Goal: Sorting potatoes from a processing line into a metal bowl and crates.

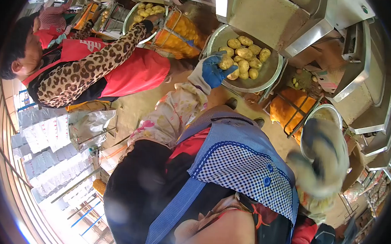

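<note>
My left hand (217, 70), in a blue-coated work glove, grips a potato (226, 62) at the left side of a round metal basin (275, 73). Several more yellow-brown potatoes (244, 53) are heaped in that basin. Away at the right, my right hand (321, 157) is strongly blurred, in a pale glove with dark patches. It lies in front of a second round metal basin (327, 109) and partly covers it. Whether it holds anything cannot be made out.
A co-worker in a red apron (135, 72) reaches to another basin of potatoes (148, 10) at upper left. Orange mesh sacks in metal frames (181, 33) (292, 105) flank my basin. Steel chutes (268, 23) rise beyond it. Stacked pale bags (47, 135) lie at left.
</note>
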A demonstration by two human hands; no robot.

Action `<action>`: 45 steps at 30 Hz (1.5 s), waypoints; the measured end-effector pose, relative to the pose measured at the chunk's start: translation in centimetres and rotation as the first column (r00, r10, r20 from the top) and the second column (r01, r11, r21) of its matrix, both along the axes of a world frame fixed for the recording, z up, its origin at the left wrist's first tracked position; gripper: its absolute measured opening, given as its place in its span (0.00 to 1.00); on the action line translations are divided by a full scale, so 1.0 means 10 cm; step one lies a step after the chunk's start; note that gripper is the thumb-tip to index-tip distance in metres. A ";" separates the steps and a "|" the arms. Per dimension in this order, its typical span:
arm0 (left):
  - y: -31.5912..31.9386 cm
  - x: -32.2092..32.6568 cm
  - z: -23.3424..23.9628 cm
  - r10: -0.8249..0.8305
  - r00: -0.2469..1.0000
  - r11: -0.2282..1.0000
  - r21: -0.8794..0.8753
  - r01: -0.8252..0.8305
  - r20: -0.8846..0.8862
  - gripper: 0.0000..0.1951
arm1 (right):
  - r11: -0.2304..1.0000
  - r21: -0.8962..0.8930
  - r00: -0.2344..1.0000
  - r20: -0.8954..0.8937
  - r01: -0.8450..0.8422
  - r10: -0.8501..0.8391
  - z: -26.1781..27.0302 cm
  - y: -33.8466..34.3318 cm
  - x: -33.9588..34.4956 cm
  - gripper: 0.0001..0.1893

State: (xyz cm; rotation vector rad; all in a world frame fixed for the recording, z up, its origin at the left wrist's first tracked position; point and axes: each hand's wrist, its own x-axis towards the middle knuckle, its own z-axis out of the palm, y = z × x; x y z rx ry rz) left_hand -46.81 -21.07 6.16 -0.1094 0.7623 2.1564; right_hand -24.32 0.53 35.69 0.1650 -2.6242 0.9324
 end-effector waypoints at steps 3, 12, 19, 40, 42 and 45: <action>-0.05 -0.12 0.09 0.042 0.986 0.993 -0.101 -0.059 -0.162 0.15 | 0.991 0.061 0.989 -0.083 -0.115 0.120 0.49 -0.24 -0.08 0.14; -0.34 -0.44 0.11 0.005 0.975 0.991 0.130 -0.035 0.223 0.23 | 0.981 0.161 0.985 -0.111 -0.110 0.129 0.75 -0.46 -0.26 0.08; -0.28 -0.45 0.07 -0.130 0.975 0.966 0.246 0.083 0.182 0.23 | 0.967 0.211 0.989 0.007 -0.146 0.148 0.80 -0.47 -0.28 0.07; -0.74 -0.01 -0.24 -0.235 0.918 0.971 0.116 0.209 0.319 0.21 | 0.953 0.275 0.784 0.616 -0.124 -0.075 -1.04 -0.06 -0.77 0.16; -0.75 0.10 -0.19 -0.141 0.926 0.984 -0.054 0.170 0.349 0.21 | 0.976 0.215 0.601 0.777 0.025 -0.186 -1.58 0.01 -0.97 0.22; -0.76 0.31 -0.16 -0.151 0.913 0.985 -0.020 0.171 0.379 0.21 | 0.950 0.241 0.430 0.850 0.199 -0.306 -2.23 -0.03 -1.15 0.30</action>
